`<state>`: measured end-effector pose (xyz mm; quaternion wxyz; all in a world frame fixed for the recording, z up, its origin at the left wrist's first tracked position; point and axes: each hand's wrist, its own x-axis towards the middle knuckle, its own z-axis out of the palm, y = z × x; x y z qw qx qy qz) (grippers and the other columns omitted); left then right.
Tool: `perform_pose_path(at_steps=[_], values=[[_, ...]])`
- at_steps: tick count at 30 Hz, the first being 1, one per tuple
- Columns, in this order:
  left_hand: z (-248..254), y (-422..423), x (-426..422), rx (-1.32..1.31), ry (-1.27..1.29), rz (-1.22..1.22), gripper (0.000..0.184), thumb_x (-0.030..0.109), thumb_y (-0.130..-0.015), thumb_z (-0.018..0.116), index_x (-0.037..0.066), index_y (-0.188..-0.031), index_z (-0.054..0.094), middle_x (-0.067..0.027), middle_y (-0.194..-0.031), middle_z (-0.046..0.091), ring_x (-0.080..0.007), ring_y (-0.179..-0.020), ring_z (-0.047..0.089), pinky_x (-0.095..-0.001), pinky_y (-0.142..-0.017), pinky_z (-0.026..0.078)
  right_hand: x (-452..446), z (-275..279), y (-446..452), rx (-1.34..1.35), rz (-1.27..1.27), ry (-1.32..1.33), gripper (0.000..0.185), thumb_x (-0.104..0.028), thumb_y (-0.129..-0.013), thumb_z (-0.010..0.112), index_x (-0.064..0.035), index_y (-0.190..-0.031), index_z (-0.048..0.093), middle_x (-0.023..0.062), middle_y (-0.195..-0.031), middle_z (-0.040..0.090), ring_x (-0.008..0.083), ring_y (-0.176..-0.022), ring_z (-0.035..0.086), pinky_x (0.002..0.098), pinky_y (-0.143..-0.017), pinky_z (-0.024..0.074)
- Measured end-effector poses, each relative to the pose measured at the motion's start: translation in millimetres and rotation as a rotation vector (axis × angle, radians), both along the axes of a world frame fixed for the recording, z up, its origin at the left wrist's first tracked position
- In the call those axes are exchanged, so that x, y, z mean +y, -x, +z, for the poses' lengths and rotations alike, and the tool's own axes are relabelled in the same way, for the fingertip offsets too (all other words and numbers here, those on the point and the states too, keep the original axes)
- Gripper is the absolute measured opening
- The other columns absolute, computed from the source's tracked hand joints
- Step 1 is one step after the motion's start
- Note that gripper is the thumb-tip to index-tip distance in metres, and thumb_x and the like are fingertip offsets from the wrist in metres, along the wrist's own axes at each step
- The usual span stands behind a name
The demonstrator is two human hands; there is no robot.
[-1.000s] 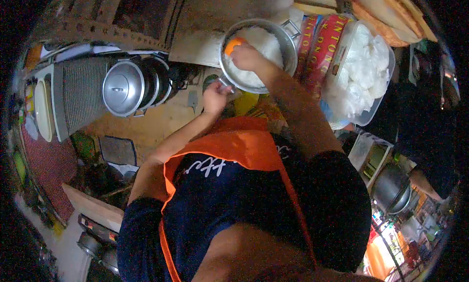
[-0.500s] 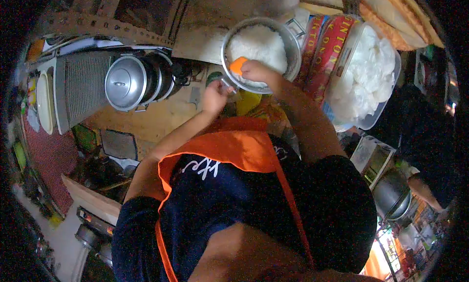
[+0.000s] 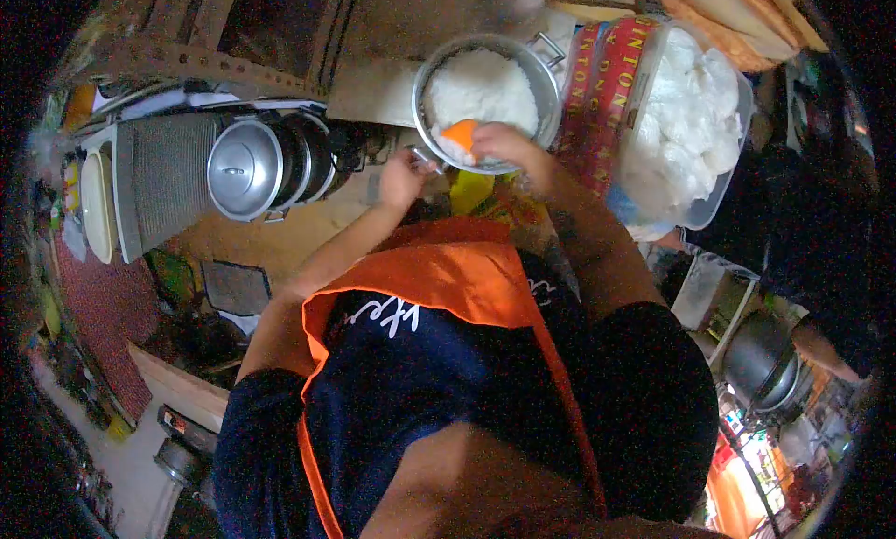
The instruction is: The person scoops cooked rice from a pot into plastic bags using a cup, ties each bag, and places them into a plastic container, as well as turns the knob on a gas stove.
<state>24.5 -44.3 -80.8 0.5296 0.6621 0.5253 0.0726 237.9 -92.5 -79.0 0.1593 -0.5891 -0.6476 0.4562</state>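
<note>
A round metal pot (image 3: 553, 84) holds a mound of white rice (image 3: 485, 84). My right hand (image 3: 504, 145) is closed on an orange scoop (image 3: 459, 138), which rests against the rice at the near side of the pot. On the pot's left, my left hand (image 3: 404, 177) grips the metal pot handle (image 3: 427, 158). Something yellow (image 3: 469, 192) shows just below the pot.
Lidded metal pots (image 3: 245, 170) stand at the left beside a ridged grey panel (image 3: 168, 180). Right of the rice pot are a red printed sack (image 3: 602, 100) and a clear container of white plastic bags (image 3: 686, 119). A person in dark clothing (image 3: 821, 231) is at the far right.
The orange scoop and my right hand have moved from the upper left of the rice down to the pot's near side. My left hand still holds the handle.
</note>
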Motion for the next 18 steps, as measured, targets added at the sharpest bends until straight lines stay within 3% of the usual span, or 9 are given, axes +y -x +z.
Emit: perform_pose_path(at_steps=[2, 4, 5, 6, 8, 9, 11, 13, 18], values=[[13.8, -0.3, 13.0, 0.129, -0.016, -0.144, 0.043, 0.034, -0.063, 0.065, 0.001, -0.087, 0.055, -0.0169, -0.076, 0.057, -0.0299, -0.073, 0.055, -0.0359, -0.064, 0.042, -10.8, 20.4, -12.7, 0.766, -0.613, 0.299, 0.011, -0.013, -0.068, 0.05, -0.0037, -0.071, 0.056, 0.0026, -0.063, 0.051, 0.0147, -0.058, 0.047, 0.0286, -0.053, 0.0386], [32.3, 3.3, 33.0, 0.353, -0.218, -0.412, 0.048, 0.039, -0.057, 0.067, 0.002, -0.086, 0.057, -0.0173, -0.078, 0.058, -0.0288, -0.073, 0.056, -0.0354, -0.066, 0.043, -22.1, -15.0, -37.9, 0.873, -0.654, 0.284, 0.01, -0.012, -0.069, 0.051, -0.0034, -0.071, 0.056, 0.001, -0.063, 0.051, 0.0113, -0.056, 0.045, 0.0251, -0.051, 0.0373], [39.9, 3.6, 52.0, 0.45, -0.091, -0.531, 0.039, 0.03, -0.056, 0.066, 0.003, -0.082, 0.059, -0.0176, -0.079, 0.058, -0.0284, -0.073, 0.056, -0.0345, -0.065, 0.043, -26.5, -27.0, -46.5, 0.988, -0.694, 0.292, 0.009, -0.011, -0.069, 0.051, -0.0032, -0.072, 0.055, -0.0006, -0.062, 0.05, 0.0079, -0.054, 0.044, 0.0217, -0.049, 0.036], [32.7, 13.0, 65.5, 0.377, -0.173, -0.58, 0.032, 0.023, -0.055, 0.062, 0.003, -0.08, 0.059, -0.0171, -0.078, 0.058, -0.0281, -0.072, 0.056, -0.0342, -0.064, 0.044, -29.7, -12.6, -45.6, 1.084, -0.827, 0.294, 0.007, -0.01, -0.068, 0.051, -0.0046, -0.071, 0.054, -0.0006, -0.059, 0.048, 0.0061, -0.051, 0.041, 0.0185, -0.045, 0.033], [44.0, 17.9, 98.0, 0.269, -0.146, -0.439, 0.023, 0.018, -0.057, 0.06, 0.004, -0.076, 0.061, -0.0143, -0.074, 0.059, -0.0246, -0.069, 0.057, -0.0319, -0.062, 0.044, -35.5, 7.3, -54.2, 1.079, -0.88, 0.182, 0.006, -0.009, -0.069, 0.048, -0.0044, -0.067, 0.05, 0.0002, -0.058, 0.045, 0.0075, -0.051, 0.04, 0.0201, -0.046, 0.0325], [87.1, 4.3, 96.3, 0.237, -0.236, -0.285, 0.018, 0.014, -0.06, 0.06, 0.004, -0.075, 0.061, -0.0115, -0.073, 0.06, -0.0196, -0.068, 0.057, -0.0288, -0.062, 0.043, -38.5, 14.6, -58.6, 1.071, -0.926, 0.093, 0.008, -0.009, -0.07, 0.045, -0.0042, -0.063, 0.045, 0.0011, -0.058, 0.043, 0.009, -0.051, 0.039, 0.0217, -0.047, 0.0319], [86.5, -9.6, 128.0, -0.04, -0.081, -0.16, 0.015, 0.016, -0.064, 0.06, 0.006, -0.075, 0.061, -0.0075, -0.072, 0.06, -0.0148, -0.066, 0.055, -0.0255, -0.06, 0.042, -44.0, 24.2, -74.4, 1.162, -0.921, 0.084, 0.008, -0.008, -0.07, 0.045, -0.0047, -0.063, 0.044, 0.0011, -0.057, 0.042, 0.0088, -0.051, 0.039, 0.0221, -0.046, 0.0319], [157.0, -48.9, 113.3, 0.108, -0.171, -0.086, 0.016, 0.02, -0.066, 0.059, 0.008, -0.076, 0.062, -0.006, -0.075, 0.06, -0.0137, -0.066, 0.054, -0.0245, -0.06, 0.041, -47.5, 37.3, -85.4, 1.248, -0.907, 0.078, 0.008, -0.008, -0.07, 0.044, -0.0052, -0.062, 0.044, 0.0011, -0.057, 0.042, 0.0087, -0.051, 0.039, 0.0226, -0.045, 0.0319], [44.2, -129.5, 162.5, -0.161, 0.01, -0.127, 0.028, 0.028, -0.067, 0.058, 0.01, -0.088, 0.06, -0.0079, -0.08, 0.058, -0.0179, -0.068, 0.053, -0.0311, -0.061, 0.043, -52.2, 110.1, -85.0, 1.275, -1.058, -0.058, 0.007, -0.007, -0.069, 0.043, -0.0052, -0.062, 0.044, 0.0013, -0.056, 0.042, 0.0092, -0.048, 0.039, 0.0219, -0.044, 0.0323]])
